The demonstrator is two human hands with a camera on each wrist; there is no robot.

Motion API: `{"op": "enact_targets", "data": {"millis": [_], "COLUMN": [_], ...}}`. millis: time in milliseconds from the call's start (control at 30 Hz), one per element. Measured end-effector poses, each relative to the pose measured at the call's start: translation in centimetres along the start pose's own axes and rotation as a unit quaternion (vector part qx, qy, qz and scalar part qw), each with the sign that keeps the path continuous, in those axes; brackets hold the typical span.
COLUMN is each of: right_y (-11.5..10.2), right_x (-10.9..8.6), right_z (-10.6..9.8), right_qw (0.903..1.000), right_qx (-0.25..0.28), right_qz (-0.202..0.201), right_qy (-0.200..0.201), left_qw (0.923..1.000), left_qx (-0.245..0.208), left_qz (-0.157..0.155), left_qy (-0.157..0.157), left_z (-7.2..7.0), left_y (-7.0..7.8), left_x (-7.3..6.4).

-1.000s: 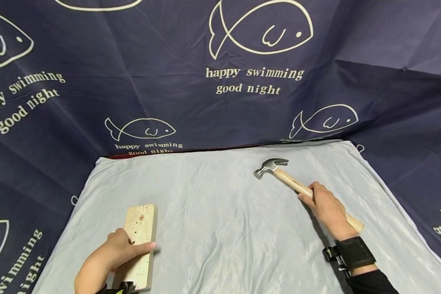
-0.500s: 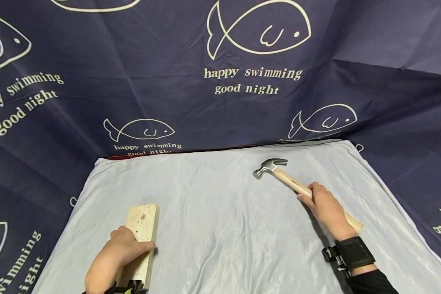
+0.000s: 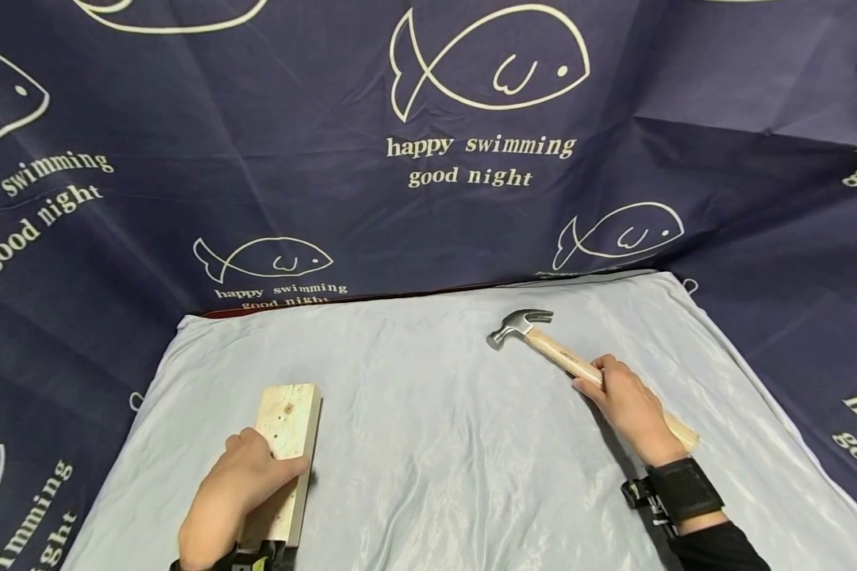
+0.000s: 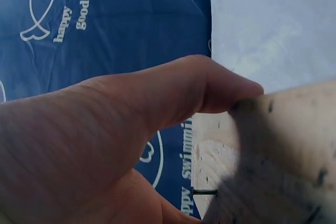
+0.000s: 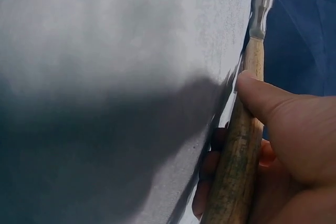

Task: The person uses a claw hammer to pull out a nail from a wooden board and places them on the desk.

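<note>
On the left in the head view, my left hand [image 3: 239, 492] grips a pale wooden block [image 3: 290, 412] across its width, thumb over the right edge. The block has a knot and several small dark holes or marks on its upper face. In the left wrist view a dark nail [image 4: 205, 192] juts sideways from the wood near my fingers. At the right, my right hand [image 3: 632, 408] wraps round the wooden handle of a claw hammer [image 3: 557, 353]. Its steel head points to the far left, and the thumb lies along the handle in the right wrist view.
A light grey-blue cloth [image 3: 400, 412] with wrinkles covers the table. Behind and at both sides hangs a dark blue curtain [image 3: 371, 206] printed with white fish and lettering. Black camera straps [image 3: 685, 492] sit on the wrists.
My left hand has slid right and slightly away from me with the wooden block. The right hand still holds the hammer in nearly the same spot, while the head view has shifted a little.
</note>
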State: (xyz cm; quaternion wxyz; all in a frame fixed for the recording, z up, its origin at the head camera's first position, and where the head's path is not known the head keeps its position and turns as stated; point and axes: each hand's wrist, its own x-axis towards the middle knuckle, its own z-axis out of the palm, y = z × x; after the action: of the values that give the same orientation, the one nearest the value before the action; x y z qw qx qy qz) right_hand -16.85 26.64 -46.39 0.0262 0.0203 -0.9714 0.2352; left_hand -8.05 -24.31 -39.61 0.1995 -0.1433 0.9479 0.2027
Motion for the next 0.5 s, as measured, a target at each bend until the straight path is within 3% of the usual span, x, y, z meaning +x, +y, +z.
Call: {"op": "enact_targets", "data": {"millis": [500], "right_y": [0.0], "right_x": [0.0], "right_z": [0.0], "right_qw": [1.0], "right_qx": [-0.006], "right_qz": [-0.002], "right_qy": [-0.004], "left_qw": [0.9964], "left_qx": [0.045], "left_qz": [0.07], "left_qy": [0.013], "left_z": [0.7], "left_y": [4.9], "left_x": [2.0]}}
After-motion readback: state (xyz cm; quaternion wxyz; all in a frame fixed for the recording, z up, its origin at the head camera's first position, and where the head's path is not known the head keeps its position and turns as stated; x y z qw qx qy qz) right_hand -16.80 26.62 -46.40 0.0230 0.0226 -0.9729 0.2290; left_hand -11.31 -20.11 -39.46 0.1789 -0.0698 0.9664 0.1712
